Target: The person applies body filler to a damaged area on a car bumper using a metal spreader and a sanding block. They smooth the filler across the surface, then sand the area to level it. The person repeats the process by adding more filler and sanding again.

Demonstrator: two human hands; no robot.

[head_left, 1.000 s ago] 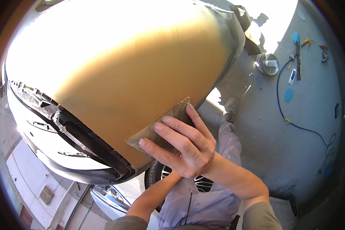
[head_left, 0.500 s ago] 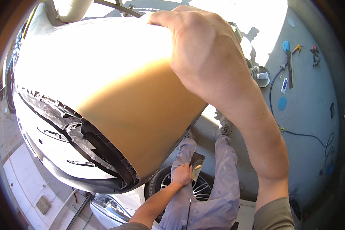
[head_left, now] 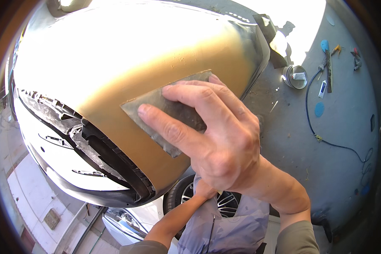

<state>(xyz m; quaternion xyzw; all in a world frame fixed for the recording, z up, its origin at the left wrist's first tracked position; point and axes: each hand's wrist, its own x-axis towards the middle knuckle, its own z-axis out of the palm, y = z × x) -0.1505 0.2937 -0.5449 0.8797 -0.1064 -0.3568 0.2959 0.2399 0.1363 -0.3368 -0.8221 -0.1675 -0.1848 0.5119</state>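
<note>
My right hand grips a thin grey spreader, fingers spread over its face and its long straight edge toward the panel. The spreader lies over the tan area of a large curved car body panel; I cannot tell whether its whole edge touches. Small rough specks mark the tan surface just beyond it. Lower down, my left hand is closed beside my leg, partly hidden by my right hand. Only a pale yellowish bit shows of the putty plate it held a moment ago.
A car wheel and headlight sit below the panel. On the grey floor at right are an open tin, a white tube, a blue disc, an air hose and a long strip.
My right hand has drawn back from the panel's far edge toward me, bringing the spreader into view. My left hand stays low, and its plate is now mostly hidden.
</note>
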